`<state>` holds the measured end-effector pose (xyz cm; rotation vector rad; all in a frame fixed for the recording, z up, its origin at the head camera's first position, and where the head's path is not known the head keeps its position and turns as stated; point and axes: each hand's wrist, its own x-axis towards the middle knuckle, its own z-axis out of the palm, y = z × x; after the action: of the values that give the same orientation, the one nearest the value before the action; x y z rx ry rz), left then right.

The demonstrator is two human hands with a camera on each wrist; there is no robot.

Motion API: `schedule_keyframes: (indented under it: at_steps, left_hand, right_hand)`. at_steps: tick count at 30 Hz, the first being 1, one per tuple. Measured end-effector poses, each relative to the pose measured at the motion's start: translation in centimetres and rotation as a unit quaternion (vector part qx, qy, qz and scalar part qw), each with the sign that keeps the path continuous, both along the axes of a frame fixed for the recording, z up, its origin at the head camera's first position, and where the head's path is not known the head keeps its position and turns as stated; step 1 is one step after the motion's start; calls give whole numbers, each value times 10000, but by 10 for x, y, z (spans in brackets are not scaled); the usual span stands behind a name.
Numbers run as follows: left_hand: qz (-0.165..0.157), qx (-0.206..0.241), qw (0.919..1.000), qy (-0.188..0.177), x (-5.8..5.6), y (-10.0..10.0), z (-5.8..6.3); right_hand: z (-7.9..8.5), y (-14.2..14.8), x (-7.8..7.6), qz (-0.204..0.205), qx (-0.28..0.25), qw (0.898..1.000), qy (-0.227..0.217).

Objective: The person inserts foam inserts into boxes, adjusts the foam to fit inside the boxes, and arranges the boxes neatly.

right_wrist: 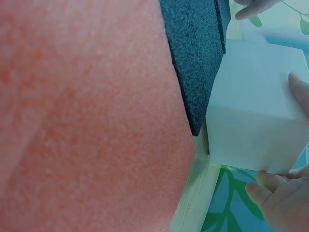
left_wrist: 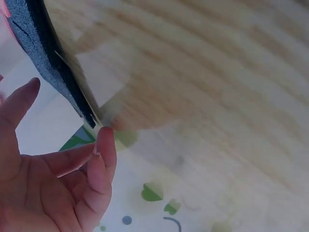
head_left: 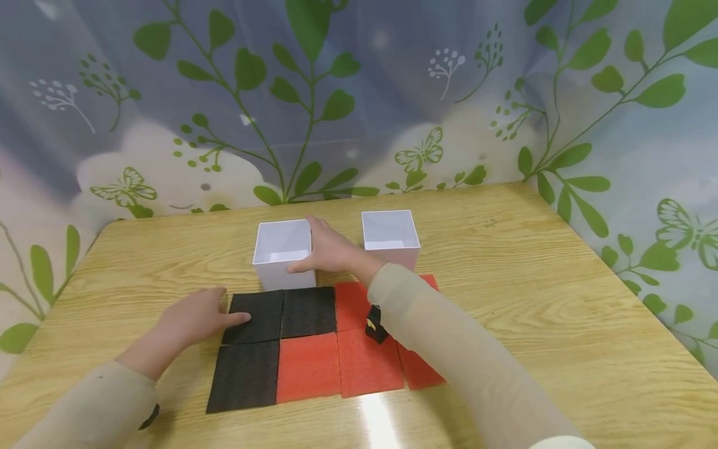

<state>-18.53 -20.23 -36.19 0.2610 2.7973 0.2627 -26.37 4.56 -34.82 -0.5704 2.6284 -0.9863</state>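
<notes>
My right hand [head_left: 332, 251] holds the left white box [head_left: 277, 275], an open-topped square container. Its thumb lies against the front face and its fingers reach along the right side to the back corner; the right wrist view shows fingertips on the box walls. My left hand [head_left: 193, 317] is at the left edge of the far-left black square [head_left: 266, 324], thumb stretched over it and fingers beyond the edge. In the left wrist view its fingers are loosely bent, with nothing held. Black and red squares [head_left: 310, 369] lie side by side in two rows before the box.
A second white box [head_left: 392, 257] stands to the right, behind the red squares. My right forearm [head_left: 449, 343] crosses over the red squares and hides part of them. A leaf-patterned curtain [head_left: 359, 112] closes off the back and sides of the wooden table [head_left: 533, 280].
</notes>
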Motion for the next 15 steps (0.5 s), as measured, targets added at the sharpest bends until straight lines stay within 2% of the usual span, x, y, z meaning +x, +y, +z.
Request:
schedule_keyframes:
  at_steps: [7, 15]
  left_hand:
    - [192, -101, 9998, -30, 6, 7, -1]
    - [388, -331, 9986, -130, 7, 13, 0]
  right_hand:
    - [1, 1, 0, 1, 38, 10000, 45]
    - [3, 1, 2, -14, 49, 10000, 4]
